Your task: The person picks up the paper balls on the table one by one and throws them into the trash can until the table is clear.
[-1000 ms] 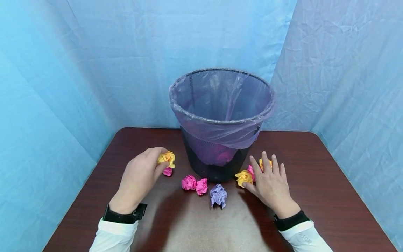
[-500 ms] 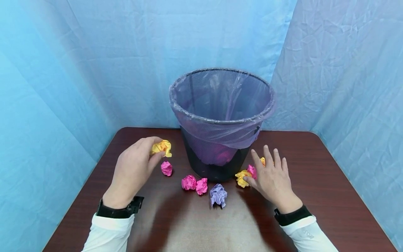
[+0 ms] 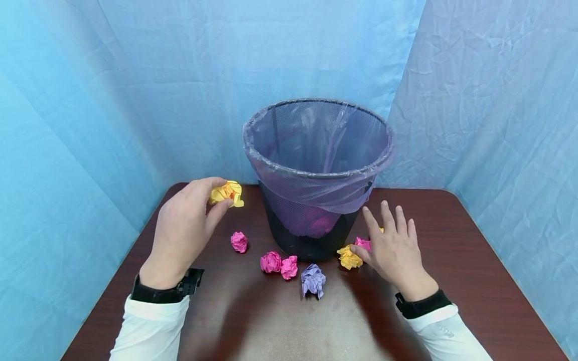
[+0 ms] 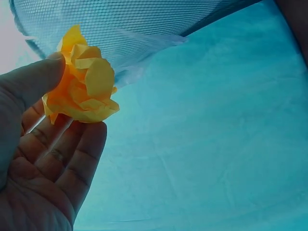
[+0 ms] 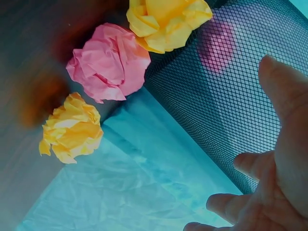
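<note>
My left hand (image 3: pixel 182 228) pinches a crumpled yellow paper ball (image 3: pixel 229 193) between thumb and fingertips, up off the table and left of the bin. The left wrist view shows the thumb on one side of the yellow paper ball (image 4: pixel 89 84) and the fingers beneath it. With fingers spread and nothing held, my right hand (image 3: pixel 395 250) hovers at the bin's right side. Beside it lie a yellow paper ball (image 3: pixel 349 257) and a pink paper ball (image 3: pixel 363 243). A second yellow ball (image 5: pixel 72 129) is mostly hidden behind that hand in the head view.
A black mesh bin (image 3: pixel 311 245) with a translucent purple liner (image 3: pixel 316 188) stands at the table's back middle. Before it lie a purple paper ball (image 3: pixel 313 281) and pink paper balls (image 3: pixel 271 261), with another pink ball (image 3: pixel 239 241) to the left. Blue cloth (image 3: pixel 180 75) hangs behind.
My left hand has lifted the yellow paper ball up and left, uncovering the pink ball below. The right hand has shifted slightly forward and right, fingers still spread.
</note>
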`<state>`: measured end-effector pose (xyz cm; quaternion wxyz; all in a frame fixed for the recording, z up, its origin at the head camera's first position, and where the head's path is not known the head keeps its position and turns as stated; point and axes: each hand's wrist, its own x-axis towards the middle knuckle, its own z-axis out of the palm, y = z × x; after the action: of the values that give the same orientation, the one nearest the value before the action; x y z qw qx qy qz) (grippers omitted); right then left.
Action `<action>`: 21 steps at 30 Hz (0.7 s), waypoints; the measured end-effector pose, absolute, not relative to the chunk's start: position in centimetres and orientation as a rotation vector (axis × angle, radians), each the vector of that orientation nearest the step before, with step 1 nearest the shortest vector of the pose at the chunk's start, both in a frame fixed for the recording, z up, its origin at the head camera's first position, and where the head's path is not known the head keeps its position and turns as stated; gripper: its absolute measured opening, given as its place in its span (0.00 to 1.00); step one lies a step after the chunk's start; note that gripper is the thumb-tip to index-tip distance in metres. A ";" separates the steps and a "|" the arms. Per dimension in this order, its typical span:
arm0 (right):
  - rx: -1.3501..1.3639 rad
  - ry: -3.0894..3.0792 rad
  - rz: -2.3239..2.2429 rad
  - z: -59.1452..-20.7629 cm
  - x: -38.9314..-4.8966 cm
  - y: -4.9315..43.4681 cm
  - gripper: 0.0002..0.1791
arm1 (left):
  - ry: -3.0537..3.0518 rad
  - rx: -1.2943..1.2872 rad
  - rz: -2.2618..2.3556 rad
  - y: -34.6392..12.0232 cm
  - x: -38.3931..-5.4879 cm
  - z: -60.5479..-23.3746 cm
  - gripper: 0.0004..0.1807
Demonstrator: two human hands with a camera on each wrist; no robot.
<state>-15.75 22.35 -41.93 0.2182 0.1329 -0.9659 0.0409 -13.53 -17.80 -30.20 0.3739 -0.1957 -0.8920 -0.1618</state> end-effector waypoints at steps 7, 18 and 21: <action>0.352 -2.716 0.132 -41.3 -15.9 22.3 0.54 | -2.241 -0.504 -0.415 -17.6 -13.6 -29.1 0.27; 0.374 -2.665 0.116 -40.8 -16.1 22.3 0.54 | -2.169 -0.506 -0.434 -17.2 -13.9 -27.1 0.26; 0.377 -2.660 0.107 -40.8 -16.2 22.3 0.54 | -2.143 -0.509 -0.443 -17.0 -14.0 -26.6 0.26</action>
<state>-16.16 22.25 -40.81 0.2244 0.1365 -0.9641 0.0388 -13.99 -17.03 -26.55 0.4328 -0.2043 -0.8599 -0.1777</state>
